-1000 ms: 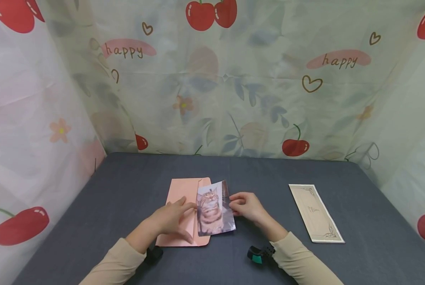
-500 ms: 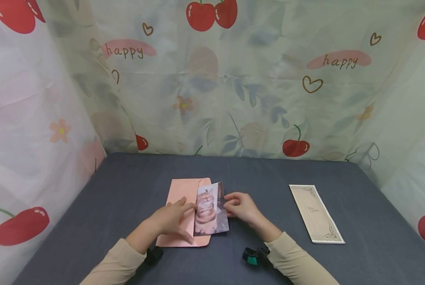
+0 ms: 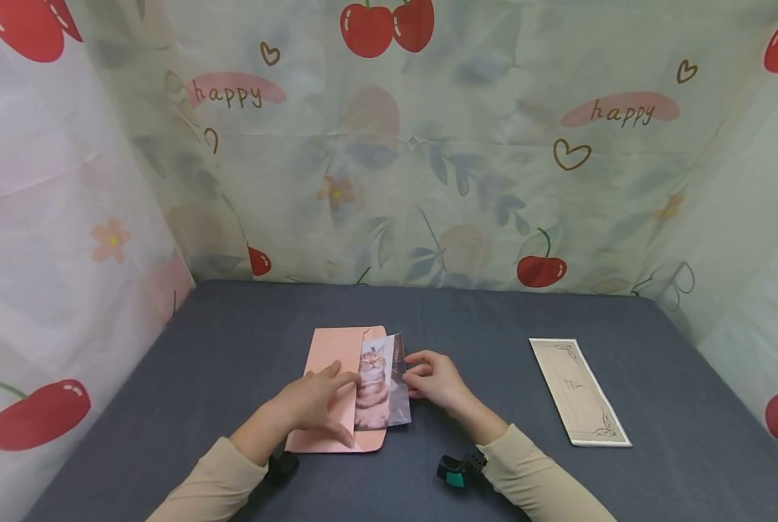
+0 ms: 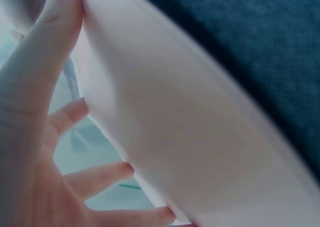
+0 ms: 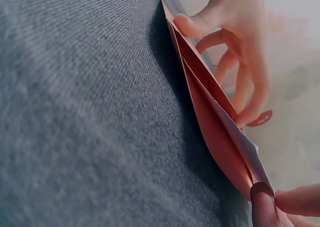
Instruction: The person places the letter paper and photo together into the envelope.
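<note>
Partway into the mouth of a pink envelope (image 3: 330,346) sits a cat photo (image 3: 372,391), its right side jutting out. The right hand (image 3: 437,379) pinches that outer edge; the left hand (image 3: 315,403) — thumb and fingers spread wide — rests against the envelope. Well apart on the table (image 3: 480,326), to the right, lies a beige card (image 3: 581,395).

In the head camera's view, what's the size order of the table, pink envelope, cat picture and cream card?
1. Table
2. Pink envelope
3. Cream card and cat picture: too close to rank; the envelope hides part of the picture.
</note>
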{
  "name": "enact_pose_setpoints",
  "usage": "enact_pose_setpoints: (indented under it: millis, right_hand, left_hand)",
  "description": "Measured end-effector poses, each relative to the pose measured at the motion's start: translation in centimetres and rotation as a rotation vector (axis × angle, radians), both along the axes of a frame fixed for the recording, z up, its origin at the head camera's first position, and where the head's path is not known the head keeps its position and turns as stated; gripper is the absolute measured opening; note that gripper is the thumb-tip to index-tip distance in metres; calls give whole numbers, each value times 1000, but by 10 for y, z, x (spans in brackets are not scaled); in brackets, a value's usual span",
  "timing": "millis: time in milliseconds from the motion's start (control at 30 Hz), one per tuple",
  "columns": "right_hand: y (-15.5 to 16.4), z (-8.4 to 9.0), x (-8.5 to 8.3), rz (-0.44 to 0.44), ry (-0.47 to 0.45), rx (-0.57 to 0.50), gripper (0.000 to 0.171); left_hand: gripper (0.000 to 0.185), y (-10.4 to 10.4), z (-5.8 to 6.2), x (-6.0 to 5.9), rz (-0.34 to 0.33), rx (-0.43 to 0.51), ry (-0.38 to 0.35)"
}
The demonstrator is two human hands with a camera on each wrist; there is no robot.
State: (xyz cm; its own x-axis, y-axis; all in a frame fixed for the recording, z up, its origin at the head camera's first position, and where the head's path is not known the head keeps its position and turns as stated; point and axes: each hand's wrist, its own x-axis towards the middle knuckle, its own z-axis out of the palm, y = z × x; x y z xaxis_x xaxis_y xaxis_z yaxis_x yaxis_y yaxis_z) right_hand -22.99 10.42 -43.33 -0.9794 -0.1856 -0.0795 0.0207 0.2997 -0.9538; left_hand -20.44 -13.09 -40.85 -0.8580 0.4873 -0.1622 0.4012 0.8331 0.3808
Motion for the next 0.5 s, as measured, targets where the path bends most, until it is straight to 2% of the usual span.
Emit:
enact_pose_setpoints:
  millis: [500]
  right_hand:
    - [-10,-6,-3,10,7,-8,32]
  left_hand:
    - [85,0,-2,-1,-2,-17,6]
